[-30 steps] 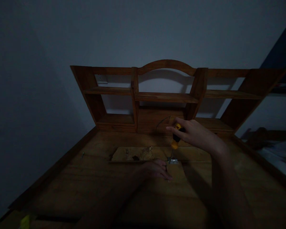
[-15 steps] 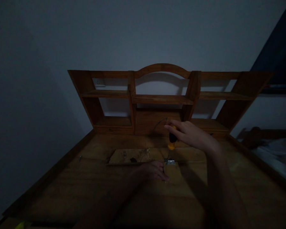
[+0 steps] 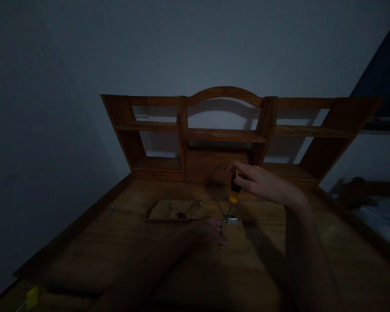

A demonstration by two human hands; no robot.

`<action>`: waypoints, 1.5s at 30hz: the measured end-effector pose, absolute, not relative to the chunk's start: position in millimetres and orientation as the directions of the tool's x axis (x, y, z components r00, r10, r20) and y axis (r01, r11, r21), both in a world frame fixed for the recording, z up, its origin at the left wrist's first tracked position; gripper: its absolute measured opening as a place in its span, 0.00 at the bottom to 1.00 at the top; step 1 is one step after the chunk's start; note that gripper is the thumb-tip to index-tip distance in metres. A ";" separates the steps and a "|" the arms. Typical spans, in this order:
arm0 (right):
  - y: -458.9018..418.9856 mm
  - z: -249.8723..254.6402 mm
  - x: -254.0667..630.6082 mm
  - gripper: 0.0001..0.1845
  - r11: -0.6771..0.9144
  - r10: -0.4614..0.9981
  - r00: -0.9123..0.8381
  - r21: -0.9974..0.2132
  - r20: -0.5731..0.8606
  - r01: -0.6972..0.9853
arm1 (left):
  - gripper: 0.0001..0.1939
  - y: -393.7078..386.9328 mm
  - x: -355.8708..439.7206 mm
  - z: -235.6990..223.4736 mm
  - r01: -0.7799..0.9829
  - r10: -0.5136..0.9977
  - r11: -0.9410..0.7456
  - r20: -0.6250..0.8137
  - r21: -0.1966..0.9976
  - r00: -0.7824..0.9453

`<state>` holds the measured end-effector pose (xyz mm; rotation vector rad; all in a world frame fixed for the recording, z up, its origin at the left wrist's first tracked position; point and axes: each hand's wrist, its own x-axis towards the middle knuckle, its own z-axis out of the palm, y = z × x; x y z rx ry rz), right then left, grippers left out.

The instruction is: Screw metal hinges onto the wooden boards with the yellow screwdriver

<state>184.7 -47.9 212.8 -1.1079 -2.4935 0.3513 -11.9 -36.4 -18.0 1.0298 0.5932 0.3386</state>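
Observation:
My right hand [image 3: 251,180] is closed around the yellow and black handle of a screwdriver [image 3: 234,194]. Its shaft slants down to a small metal hinge [image 3: 231,219]; whether the tip sits in a screw is too dark to tell. The hinge lies where a small wooden block [image 3: 235,237] meets a longer wooden strip [image 3: 258,211]. My left hand [image 3: 211,230] grips the block's left edge just below the hinge, its thumb side partly hidden in shadow.
Behind the hands stands a wooden shelf unit [image 3: 225,135] against the wall. A rough, dark-stained patch marks the strip's left part. One small screw [image 3: 112,209] is on the wooden surface [image 3: 123,242] at left. Something yellow [image 3: 32,297] lies near the bottom left corner.
The screwdriver leans slightly more, and my right hand has turned a little on its handle. My left hand stays at the block. The whole view has shifted slightly.

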 end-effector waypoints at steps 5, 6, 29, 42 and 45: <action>-53.9 214.2 180.5 0.12 0.643 0.765 -0.594 -0.328 0.248 0.692 | 0.28 -38.3 -11.5 -15.0 -0.039 0.537 0.486 -0.263 0.873 0.802; -54.5 213.2 179.1 0.13 0.626 0.780 -0.573 -0.310 0.252 0.716 | 0.28 -38.5 -11.7 -14.6 -0.035 0.533 0.486 -0.264 0.873 0.804; -54.3 207.8 168.1 0.17 0.598 0.793 -0.535 -0.208 0.291 0.774 | 0.30 -31.0 -13.2 -22.9 0.011 0.528 0.469 -0.290 0.883 0.798; -63.5 208.8 152.5 0.20 0.576 0.783 -0.516 -0.094 0.346 0.812 | 0.29 -34.7 -13.7 -21.9 -0.028 0.514 0.451 -0.234 0.892 0.825; -62.8 207.7 151.0 0.21 0.558 0.787 -0.508 -0.051 0.350 0.828 | 0.29 -33.6 -13.9 -24.4 -0.042 0.514 0.455 -0.223 0.890 0.828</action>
